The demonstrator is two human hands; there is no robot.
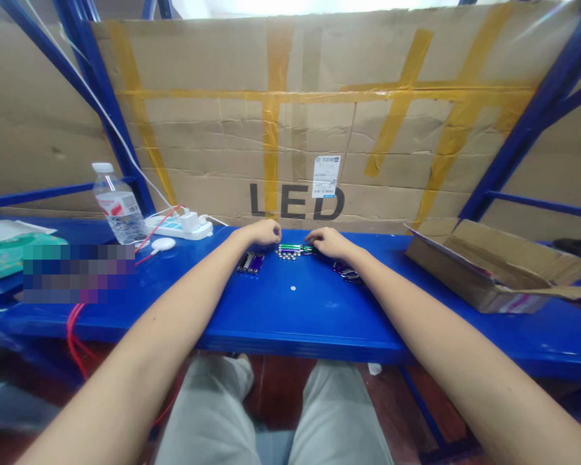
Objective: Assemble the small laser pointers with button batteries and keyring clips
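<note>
Both my arms reach out across a blue table [290,316]. My left hand [264,232] rests far out on it with fingers curled, next to a small green tube [289,247] and a heap of small silver beads [288,254]. My right hand [326,242] lies just right of them, fingers bent down at the tube's right end. I cannot make out what either hand grips. Several small purple and dark tubes [250,262] lie below my left hand. A cluster of metal clips [348,272] lies under my right wrist.
A water bottle [119,205], a white power strip [181,226] with red cable and a white round puck [163,244] sit at the left. An open cardboard box [489,265] stands at the right. A taped cardboard sheet marked LED [295,129] backs the table.
</note>
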